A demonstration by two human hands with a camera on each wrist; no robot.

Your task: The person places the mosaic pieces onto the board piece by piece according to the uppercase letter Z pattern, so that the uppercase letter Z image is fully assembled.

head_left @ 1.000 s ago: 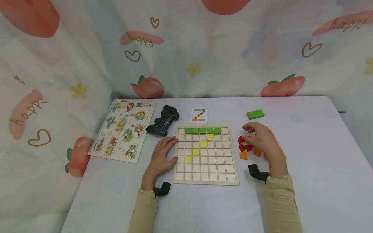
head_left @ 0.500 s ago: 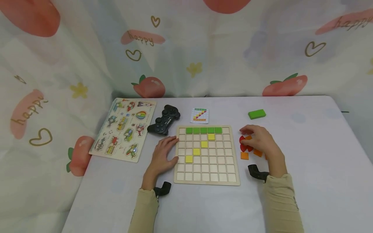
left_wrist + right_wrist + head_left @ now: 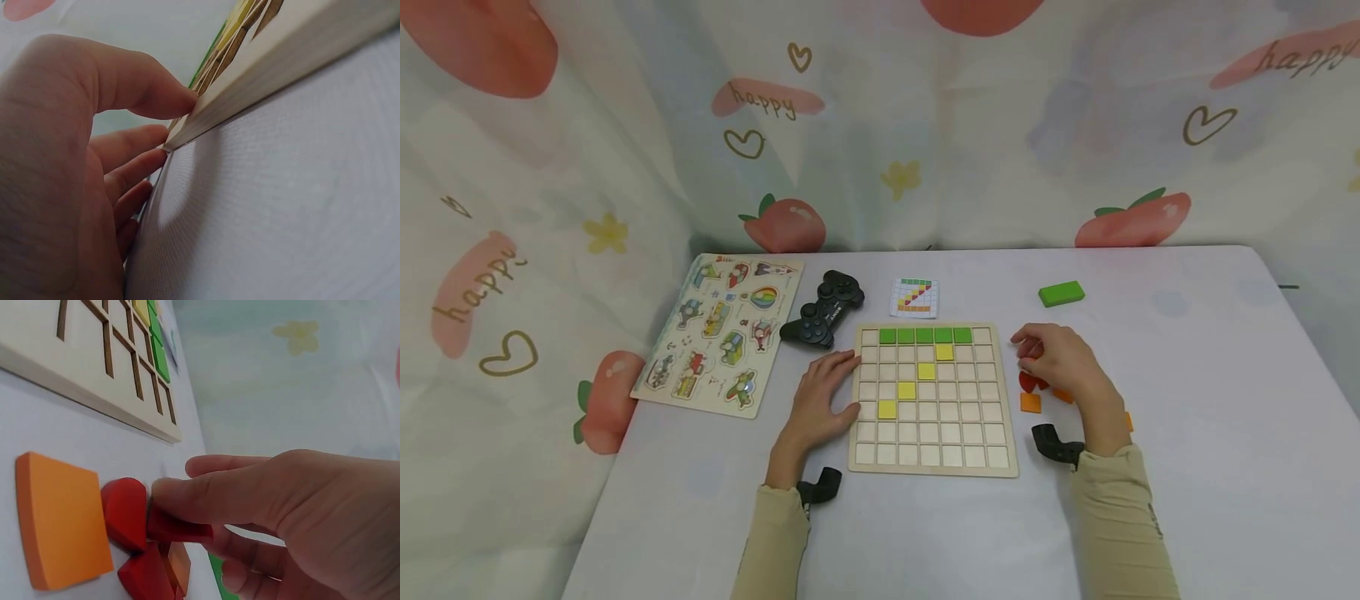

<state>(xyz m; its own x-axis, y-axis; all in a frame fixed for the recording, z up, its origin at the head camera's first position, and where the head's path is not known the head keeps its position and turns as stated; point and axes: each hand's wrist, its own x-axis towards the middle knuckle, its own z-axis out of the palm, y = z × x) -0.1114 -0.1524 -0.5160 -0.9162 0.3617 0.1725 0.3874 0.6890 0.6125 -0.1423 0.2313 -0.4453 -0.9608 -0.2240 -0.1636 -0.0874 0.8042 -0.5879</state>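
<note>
A wooden grid board (image 3: 933, 472) lies flat, bearing a row of green tiles (image 3: 925, 336) and a diagonal of yellow tiles (image 3: 907, 391). At its left edge rests my left hand (image 3: 816, 404), fingers extended; in the left wrist view the thumb (image 3: 169, 94) touches the board's rim. Right of the board, my right hand (image 3: 1063, 362) pinches a small red piece (image 3: 175, 531) between thumb and fingers. Close below it lie more red pieces with one rounded side (image 3: 126, 512) and orange square tiles (image 3: 65, 522), some partly covered by the hand.
Behind the board lies a small pattern card (image 3: 915, 298). A black game controller (image 3: 823, 310) sits at the back left, beside a picture puzzle board (image 3: 715, 337). A green block (image 3: 1062, 293) lies at the back right.
My right hand has lowered onto the red pieces and shifted slightly left, its fingertips closing on one. An orange tile now shows beside the right wrist. The left hand stays in place.
</note>
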